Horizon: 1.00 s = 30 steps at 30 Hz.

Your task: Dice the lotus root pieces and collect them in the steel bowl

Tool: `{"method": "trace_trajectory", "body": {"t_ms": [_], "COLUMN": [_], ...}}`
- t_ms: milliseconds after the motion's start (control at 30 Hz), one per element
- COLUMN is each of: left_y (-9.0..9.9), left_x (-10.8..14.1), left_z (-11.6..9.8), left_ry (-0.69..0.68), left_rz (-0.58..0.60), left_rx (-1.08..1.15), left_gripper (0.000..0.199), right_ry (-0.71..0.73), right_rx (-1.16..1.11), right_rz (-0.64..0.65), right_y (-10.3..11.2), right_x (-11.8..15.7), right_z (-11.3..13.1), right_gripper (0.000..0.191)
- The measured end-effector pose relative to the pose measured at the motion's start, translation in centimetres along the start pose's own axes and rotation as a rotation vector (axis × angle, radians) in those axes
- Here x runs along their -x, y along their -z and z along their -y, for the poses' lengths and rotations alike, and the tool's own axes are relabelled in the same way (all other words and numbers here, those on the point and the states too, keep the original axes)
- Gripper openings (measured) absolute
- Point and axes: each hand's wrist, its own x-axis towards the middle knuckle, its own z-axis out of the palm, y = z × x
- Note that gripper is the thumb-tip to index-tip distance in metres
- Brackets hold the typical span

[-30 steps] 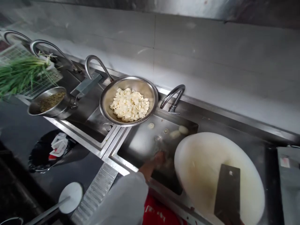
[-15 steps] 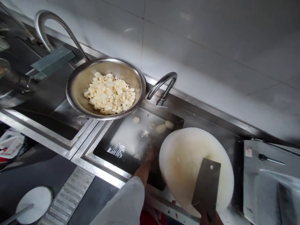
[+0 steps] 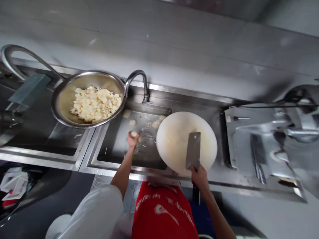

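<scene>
My left hand (image 3: 132, 141) is over the water-filled sink (image 3: 113, 151), its fingers closed around a pale, round piece of lotus root (image 3: 134, 134). Several more pieces lie in the sink, among them a cut one (image 3: 149, 124) with holes showing. In my right hand (image 3: 200, 178) is the handle of a cleaver (image 3: 193, 149). Its broad blade is over the round white cutting board (image 3: 171, 136), which sits at the sink's right side; I cannot tell whether the blade touches it.
A steel bowl (image 3: 65, 114) of pale diced pieces (image 3: 96, 104) stands at the sink's left back. Behind the sink rises a curved faucet (image 3: 139, 73). On the right, a metal tray (image 3: 239, 132) bears another cleaver (image 3: 258, 152) and a small tool (image 3: 241, 118). Another sink lies left.
My left hand has risen from the sink water and moved left, now with a lotus root piece in it. The cleaver stays over the board in my right hand. The view has turned and shifted right.
</scene>
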Motion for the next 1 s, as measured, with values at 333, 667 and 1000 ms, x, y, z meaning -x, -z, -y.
{"method": "trace_trajectory", "body": {"t_ms": [333, 667, 1000], "left_y": [-11.2, -13.4, -15.5], "left_x": [13.9, 15.5, 16.5], "left_z": [-12.3, -6.9, -6.3], "left_ry": [-1.228, -1.197, -1.201], "left_rz": [0.995, 0.807, 0.792], "left_rx": [-0.297, -0.158, -0.226], "left_gripper": [0.058, 0.029, 0.020], "right_ry": [0.173, 0.109, 0.207], "right_rx": [0.260, 0.411, 0.470], "right_rz": [0.047, 0.211, 0.237], "right_y": [5.0, 5.8, 11.3], "right_x": [-1.0, 1.5, 4.8], "right_z": [-2.7, -2.6, -1.9], "right_gripper": [0.032, 0.029, 0.029]}}
